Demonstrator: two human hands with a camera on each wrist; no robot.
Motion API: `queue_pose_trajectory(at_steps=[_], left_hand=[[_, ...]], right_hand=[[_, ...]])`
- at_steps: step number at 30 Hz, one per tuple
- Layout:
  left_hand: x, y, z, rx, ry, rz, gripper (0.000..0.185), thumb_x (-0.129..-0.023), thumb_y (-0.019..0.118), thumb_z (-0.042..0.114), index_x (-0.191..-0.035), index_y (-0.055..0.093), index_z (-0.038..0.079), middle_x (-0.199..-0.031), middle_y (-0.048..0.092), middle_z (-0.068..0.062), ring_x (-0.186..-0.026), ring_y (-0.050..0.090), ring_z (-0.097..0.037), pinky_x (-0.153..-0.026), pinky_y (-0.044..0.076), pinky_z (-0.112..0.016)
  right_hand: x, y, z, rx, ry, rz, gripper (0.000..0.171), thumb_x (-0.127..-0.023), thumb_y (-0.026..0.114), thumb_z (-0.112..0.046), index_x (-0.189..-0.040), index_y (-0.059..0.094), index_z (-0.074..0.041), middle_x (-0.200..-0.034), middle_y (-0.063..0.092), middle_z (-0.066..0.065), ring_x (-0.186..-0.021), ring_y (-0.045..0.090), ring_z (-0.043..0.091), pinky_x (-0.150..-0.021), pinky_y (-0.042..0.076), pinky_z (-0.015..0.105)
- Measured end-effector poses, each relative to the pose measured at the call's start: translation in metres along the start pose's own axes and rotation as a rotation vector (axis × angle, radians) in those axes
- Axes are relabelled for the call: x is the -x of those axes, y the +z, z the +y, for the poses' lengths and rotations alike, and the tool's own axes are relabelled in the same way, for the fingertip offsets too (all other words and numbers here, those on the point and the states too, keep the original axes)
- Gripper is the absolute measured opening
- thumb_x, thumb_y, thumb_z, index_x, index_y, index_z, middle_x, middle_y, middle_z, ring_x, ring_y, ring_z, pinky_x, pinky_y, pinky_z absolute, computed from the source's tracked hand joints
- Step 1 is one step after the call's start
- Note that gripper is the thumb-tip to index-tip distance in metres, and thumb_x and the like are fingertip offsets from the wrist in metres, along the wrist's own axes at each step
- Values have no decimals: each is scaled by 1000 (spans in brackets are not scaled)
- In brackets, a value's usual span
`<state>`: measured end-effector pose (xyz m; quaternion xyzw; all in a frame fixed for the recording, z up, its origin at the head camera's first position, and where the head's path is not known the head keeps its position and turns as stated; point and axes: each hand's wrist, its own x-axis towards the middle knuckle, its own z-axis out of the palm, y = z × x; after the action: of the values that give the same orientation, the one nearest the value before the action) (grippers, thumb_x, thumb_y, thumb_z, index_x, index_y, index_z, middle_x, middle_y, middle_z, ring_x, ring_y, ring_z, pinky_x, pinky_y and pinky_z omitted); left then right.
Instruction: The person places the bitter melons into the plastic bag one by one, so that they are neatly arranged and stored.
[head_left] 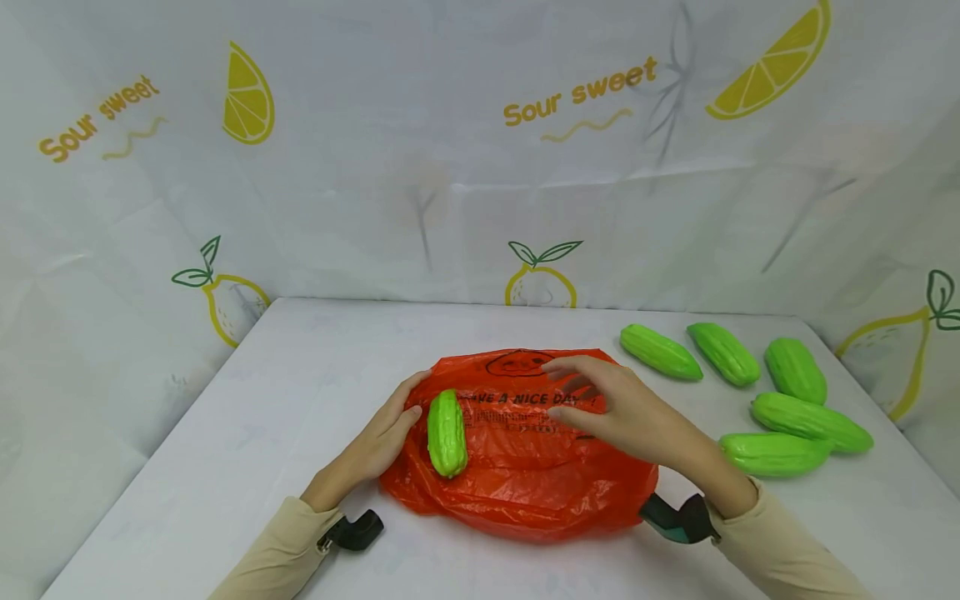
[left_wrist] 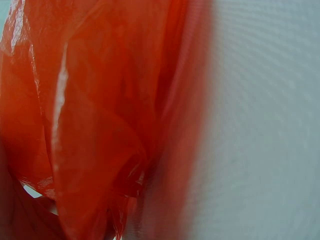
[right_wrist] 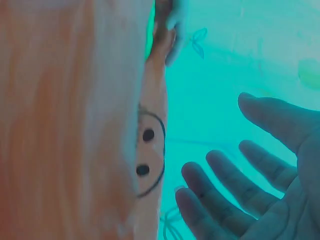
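An orange plastic bag [head_left: 525,475] with a smiley face and black print lies flat in the middle of the white table [head_left: 247,433]. One green ridged gourd [head_left: 447,433] rests on the bag's left part. My left hand [head_left: 405,408] lies against the bag's left edge beside that gourd, fingers fairly straight. My right hand [head_left: 570,392] hovers just over the bag's upper right, fingers spread and holding nothing. The left wrist view is filled by the bag [left_wrist: 100,125] and the table [left_wrist: 265,125]. The right wrist view shows spread fingers [right_wrist: 220,175] beside the bag [right_wrist: 75,125].
Several more green gourds lie loose on the table to the right, from the nearest one [head_left: 772,453] to the farthest [head_left: 660,352]. A white cloth backdrop [head_left: 450,167] printed with lemons surrounds the table on three sides.
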<state>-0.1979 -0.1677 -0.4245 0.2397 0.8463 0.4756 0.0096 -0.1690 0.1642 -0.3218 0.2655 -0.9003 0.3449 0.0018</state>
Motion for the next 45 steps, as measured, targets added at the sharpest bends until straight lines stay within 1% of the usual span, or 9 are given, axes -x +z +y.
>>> queue_pose_trajectory(at_steps=[2, 9, 12, 15, 23, 31, 36, 40, 45], left_hand=[[0, 0, 0, -1, -6, 1, 50, -105, 35, 8, -155, 27, 9, -161, 31, -14, -149, 26, -36, -120, 20, -60], [0, -1, 2, 18, -29, -8, 51, -105, 36, 8, -155, 27, 11, -161, 30, -11, -151, 25, -32, -122, 19, -57], [0, -1, 2, 21, -34, -11, 51, -105, 37, 8, -155, 27, 11, -161, 30, -11, -151, 25, -32, -122, 20, -57], [0, -1, 2, 19, -29, -14, 52, -105, 36, 9, -155, 27, 11, -161, 30, -12, -151, 25, -33, -121, 19, -58], [0, 0, 1, 17, -26, -11, 50, -106, 35, 10, -155, 27, 11, -161, 30, -13, -151, 25, -34, -121, 18, -59], [0, 0, 0, 15, -21, -8, 50, -106, 36, 10, -155, 28, 12, -161, 30, -13, -150, 26, -34, -121, 19, -58], [-1, 0, -1, 15, -12, -6, 50, -106, 36, 10, -155, 28, 11, -161, 31, -14, -150, 27, -34, -120, 20, -59], [-1, 0, -1, 11, -5, -2, 50, -106, 36, 9, -155, 28, 11, -161, 31, -14, -149, 27, -35, -120, 20, -59], [0, 0, -2, 15, -5, 1, 50, -105, 36, 9, -155, 28, 10, -160, 32, -14, -149, 28, -34, -120, 21, -59]], right_hand=[[2, -5, 2, 26, -3, 14, 47, -90, 74, -22, -132, 57, -14, -123, 66, 2, -107, 66, 20, -88, 56, 37], [5, -17, 13, 101, -62, 80, 46, -90, 74, -18, -131, 59, -8, -123, 67, 8, -106, 67, 26, -88, 56, 48], [6, -22, 18, 133, -71, 99, 46, -89, 74, -16, -131, 58, -7, -122, 68, 8, -107, 66, 27, -88, 55, 50], [6, -26, 22, 143, -77, 115, 46, -89, 74, -15, -130, 59, -5, -122, 68, 10, -106, 66, 28, -87, 56, 49], [5, -32, 37, 175, -136, 173, 44, -85, 77, -11, -126, 61, -3, -120, 68, 11, -102, 69, 28, -82, 58, 43], [5, -40, 53, 189, -76, 175, 41, -90, 73, -14, -127, 60, -3, -124, 67, 13, -107, 66, 32, -85, 56, 50], [6, -44, 61, 204, -37, 171, 42, -90, 73, -14, -129, 60, -2, -126, 66, 15, -109, 65, 35, -86, 56, 51], [5, -46, 68, 207, -12, 161, 45, -90, 73, -15, -130, 58, -1, -127, 65, 19, -110, 64, 38, -88, 55, 56], [4, -48, 75, 188, 13, 156, 46, -91, 72, -17, -131, 57, 0, -127, 63, 22, -111, 62, 39, -89, 53, 58]])
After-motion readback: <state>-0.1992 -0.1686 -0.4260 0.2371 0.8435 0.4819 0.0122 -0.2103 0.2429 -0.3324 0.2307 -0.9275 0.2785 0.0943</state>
